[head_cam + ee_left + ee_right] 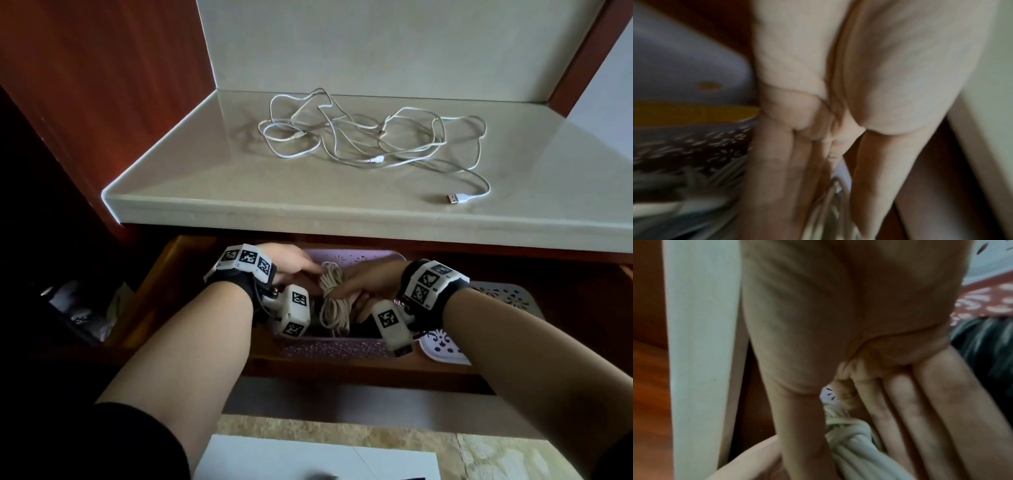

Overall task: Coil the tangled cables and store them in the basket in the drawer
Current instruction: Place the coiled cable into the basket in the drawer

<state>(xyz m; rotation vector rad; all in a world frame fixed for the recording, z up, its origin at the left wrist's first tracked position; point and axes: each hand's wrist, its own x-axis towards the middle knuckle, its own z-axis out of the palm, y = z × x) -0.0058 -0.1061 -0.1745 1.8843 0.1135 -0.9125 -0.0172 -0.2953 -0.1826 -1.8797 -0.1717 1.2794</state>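
Reaching into the open drawer [191,260], I hold the coiled cable [331,298] over the purple basket [329,347]. My right hand [368,281] pinches its wrapped middle between thumb and straight fingers; my left hand [287,262] touches its upper loop with fingers nearly straight. A second tangled white cable [376,137] lies on the shelf [212,185] above.

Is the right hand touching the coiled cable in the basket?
Touching. In the right wrist view, the thumb and fingers of the right hand close around the coiled cable; the head view agrees.
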